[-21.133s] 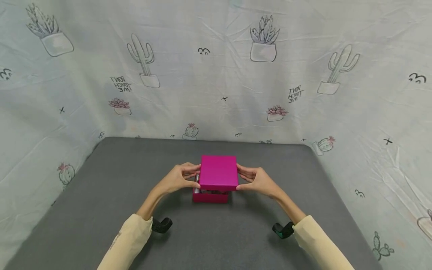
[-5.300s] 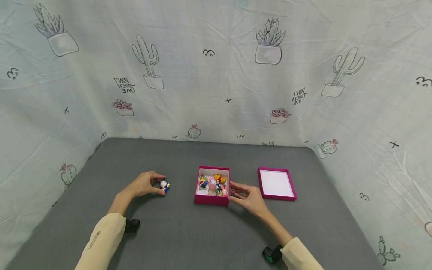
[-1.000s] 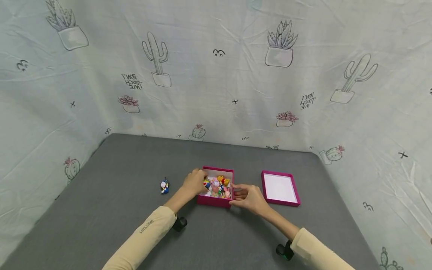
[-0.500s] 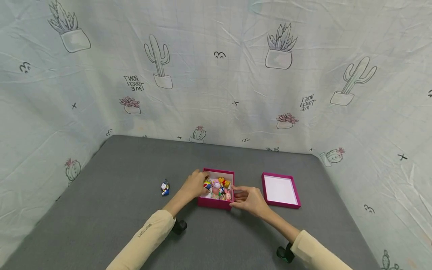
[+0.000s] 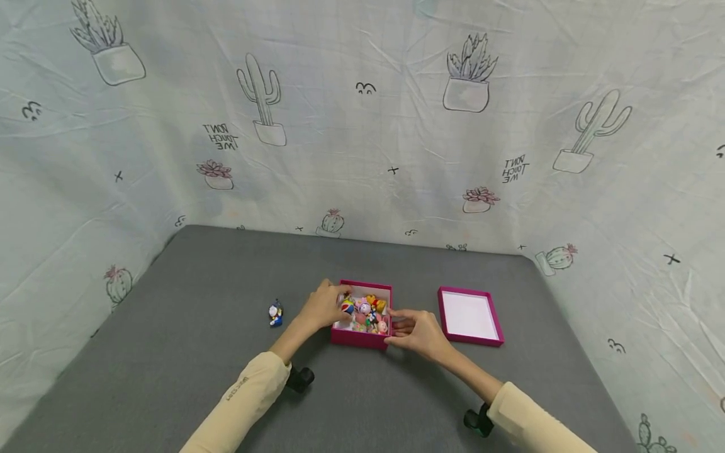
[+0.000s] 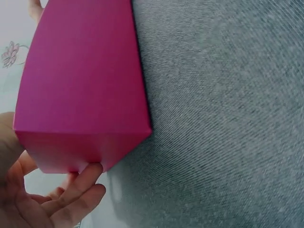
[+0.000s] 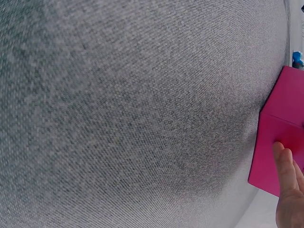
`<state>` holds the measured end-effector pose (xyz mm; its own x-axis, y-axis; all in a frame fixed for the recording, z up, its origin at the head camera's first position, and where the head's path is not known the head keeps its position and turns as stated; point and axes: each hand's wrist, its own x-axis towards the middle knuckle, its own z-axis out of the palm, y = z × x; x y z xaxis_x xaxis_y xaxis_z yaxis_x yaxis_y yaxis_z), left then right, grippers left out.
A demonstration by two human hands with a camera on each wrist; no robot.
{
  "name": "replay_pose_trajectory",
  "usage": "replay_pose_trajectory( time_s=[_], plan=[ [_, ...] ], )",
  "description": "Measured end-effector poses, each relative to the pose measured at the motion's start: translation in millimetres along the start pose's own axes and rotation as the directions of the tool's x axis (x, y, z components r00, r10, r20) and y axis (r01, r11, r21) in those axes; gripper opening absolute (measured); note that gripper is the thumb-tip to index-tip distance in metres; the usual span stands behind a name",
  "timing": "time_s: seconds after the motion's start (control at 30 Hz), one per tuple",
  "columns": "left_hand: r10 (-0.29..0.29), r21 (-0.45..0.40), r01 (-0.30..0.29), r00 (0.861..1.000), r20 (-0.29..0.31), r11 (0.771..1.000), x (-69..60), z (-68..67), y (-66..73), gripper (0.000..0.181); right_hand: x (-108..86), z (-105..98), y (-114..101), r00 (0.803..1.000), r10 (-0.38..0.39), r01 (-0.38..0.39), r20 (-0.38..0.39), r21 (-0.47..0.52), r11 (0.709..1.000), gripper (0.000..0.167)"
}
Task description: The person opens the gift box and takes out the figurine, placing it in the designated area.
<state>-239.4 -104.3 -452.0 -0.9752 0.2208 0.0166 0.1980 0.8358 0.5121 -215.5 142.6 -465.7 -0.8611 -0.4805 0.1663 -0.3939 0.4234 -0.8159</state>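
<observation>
An uncovered magenta box (image 5: pixel 359 340) with a white lining holds several small cartoon figurines (image 5: pixel 370 309). My left hand (image 5: pixel 323 306) reaches over its left wall, thumb and forefinger on either side of a red, white and blue round figurine (image 5: pixel 347 306), seemingly pinching it. Grip contact is partly hidden. In the left wrist view, other fingers (image 6: pixel 83 183) curl against the outside of the box. My right hand (image 5: pixel 421 333) braces the right side, thumb by the front corner; straight fingertips (image 7: pixel 280 148) press the wall in the right wrist view.
A small blue-and-white figurine (image 5: pixel 275 314) lies on the grey table (image 5: pixel 351 396), left of the box. The magenta lid (image 5: pixel 471 316) lies to the right, white inside up. Behind the table hangs a cactus-print cloth (image 5: pixel 317 126).
Since the oldest frame, the lid has come off to the right and one figurine has been set down at left. The left hand has since returned to the box, shifting slightly in the last second.
</observation>
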Motion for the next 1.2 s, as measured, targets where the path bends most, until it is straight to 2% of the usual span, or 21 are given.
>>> replay_pose_trajectory(
  time_s=[0.2,0.27,0.4,0.5,0.63,0.7,0.83,0.97,1.03,1.2],
  plan=[
    [0.002,-0.033,-0.002,1.000,-0.005,0.999,-3.2,-7.1,-2.1,0.058,0.3,0,-2,1.000,0.026,-0.026,0.008,0.003,1.000,0.050],
    [0.028,-0.060,-0.029,1.000,-0.010,0.998,-3.6,-10.6,-3.8,0.056,0.4,-1,-2,1.000,0.023,-0.023,0.011,0.005,1.000,0.050],
    [0.128,-0.154,-0.130,0.992,-0.019,0.980,-5.1,-17.2,-8.4,0.055,0.5,-2,-3,1.000,0.017,-0.017,0.014,0.007,1.000,0.050],
    [0.176,-0.238,-0.180,0.984,-0.037,0.955,-6.2,-19.8,-12.7,0.058,0.7,-1,-3,1.000,0.018,-0.018,0.012,0.009,1.000,0.050],
    [0.163,-0.361,-0.172,0.985,-0.058,0.917,-6.8,-19.5,-20.1,0.060,1.2,-1,-2,1.000,0.022,-0.022,0.010,0.005,1.000,0.050],
    [0.163,-0.429,-0.174,0.985,-0.062,0.886,-7.1,-19.1,-23.4,0.059,1.1,-1,-2,1.000,0.025,-0.025,0.010,0.000,1.000,0.050],
    [0.196,-0.561,-0.193,0.979,-0.055,0.805,-7.2,-21.1,-27.8,0.061,1.1,-1,-2,1.000,0.022,-0.022,0.002,-0.009,1.000,0.050],
    [0.226,-0.644,-0.210,0.972,-0.058,0.736,-8.8,-25.8,-31.8,0.062,1.1,0,1,1.000,0.013,-0.013,0.000,-0.007,1.000,0.050],
    [0.234,-0.654,-0.219,0.970,-0.064,0.725,-9.8,-28.3,-34.4,0.061,0.9,1,2,1.000,0.010,-0.010,-0.003,-0.002,1.000,0.050],
    [0.235,-0.632,-0.244,0.967,-0.099,0.736,-11.0,-36.0,-44.2,0.061,1.2,1,1,1.000,0.001,-0.001,-0.003,0.011,1.000,0.049]
  ],
)
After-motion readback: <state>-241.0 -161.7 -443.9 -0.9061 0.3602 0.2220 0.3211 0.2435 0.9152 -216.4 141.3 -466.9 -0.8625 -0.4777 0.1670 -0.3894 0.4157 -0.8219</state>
